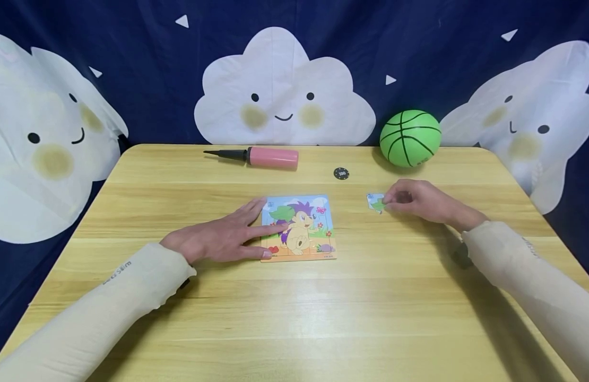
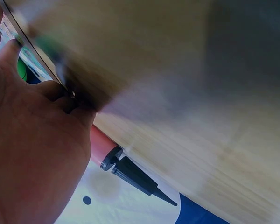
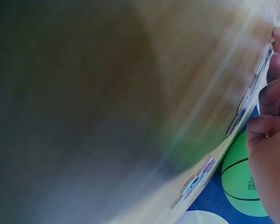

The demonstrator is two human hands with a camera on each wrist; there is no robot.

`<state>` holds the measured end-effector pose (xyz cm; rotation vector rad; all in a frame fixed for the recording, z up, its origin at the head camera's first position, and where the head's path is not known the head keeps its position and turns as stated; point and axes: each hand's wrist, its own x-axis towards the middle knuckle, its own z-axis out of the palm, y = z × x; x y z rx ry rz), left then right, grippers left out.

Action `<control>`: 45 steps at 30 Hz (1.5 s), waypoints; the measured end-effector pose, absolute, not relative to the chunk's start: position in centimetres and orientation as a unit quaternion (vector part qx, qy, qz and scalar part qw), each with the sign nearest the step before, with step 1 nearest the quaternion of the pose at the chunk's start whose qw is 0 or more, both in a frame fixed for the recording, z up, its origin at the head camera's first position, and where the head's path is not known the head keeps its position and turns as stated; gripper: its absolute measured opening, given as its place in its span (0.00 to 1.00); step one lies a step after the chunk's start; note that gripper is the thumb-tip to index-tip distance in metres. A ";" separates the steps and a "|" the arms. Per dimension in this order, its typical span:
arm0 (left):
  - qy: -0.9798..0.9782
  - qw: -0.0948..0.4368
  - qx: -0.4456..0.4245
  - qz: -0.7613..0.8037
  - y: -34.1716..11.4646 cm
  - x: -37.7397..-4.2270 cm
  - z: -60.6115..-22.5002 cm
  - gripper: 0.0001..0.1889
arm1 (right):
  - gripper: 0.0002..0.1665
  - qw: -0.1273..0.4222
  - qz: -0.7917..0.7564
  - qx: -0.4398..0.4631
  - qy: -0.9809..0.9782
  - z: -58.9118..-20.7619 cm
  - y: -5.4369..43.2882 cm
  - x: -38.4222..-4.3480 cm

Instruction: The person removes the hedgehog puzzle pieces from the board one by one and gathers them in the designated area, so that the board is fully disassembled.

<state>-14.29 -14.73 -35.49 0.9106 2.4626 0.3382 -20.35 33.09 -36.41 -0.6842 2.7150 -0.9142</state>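
Observation:
A square picture puzzle [image 1: 301,241] with a purple-haired hedgehog lies on the table left of centre. My left hand [image 1: 227,236] rests on its left side with fingers spread, the index finger reaching across the picture and the thumb by the lower edge. To the right of the puzzle, my right hand [image 1: 414,199] pinches a puzzle piece [image 1: 374,201] at its right end between thumb and fingers. The piece has blue sky and a green leaf, and the fingers cover part of it. Seen from the left wrist, the palm [image 2: 37,140] fills the left side.
A pink hand pump [image 1: 274,158] with a black nozzle lies along the back of the wooden table [image 1: 294,318]. Nearby is a black chip [image 1: 341,173] marked 100. The green ball [image 1: 410,138] sits at the back right, before a dark blue curtain [image 1: 151,69] with white clouds.

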 end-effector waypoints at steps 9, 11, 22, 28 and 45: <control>0.901 0.245 0.336 0.125 -14.7 -14.3 -35.6 0.36 | 0.10 0.102 -0.305 -0.210 0.923 -36.1 33.1 -20.1; 0.900 0.245 0.338 0.126 -14.7 -14.4 -35.7 0.36 | 0.10 0.098 -0.309 -0.205 0.923 -35.7 32.7 -19.9; 0.900 0.247 0.336 0.126 -14.8 -14.2 -35.5 0.37 | 0.12 0.140 -0.345 -0.227 0.900 -33.9 26.1 -18.0; 0.899 0.250 0.335 0.130 -14.7 -14.2 -35.5 0.37 | 0.17 0.144 -0.340 -0.275 0.888 -34.8 22.6 -17.2; 0.868 0.234 0.422 0.119 -11.6 -14.0 -35.3 0.34 | 0.25 0.121 -0.326 -0.286 0.893 -36.5 19.8 -16.9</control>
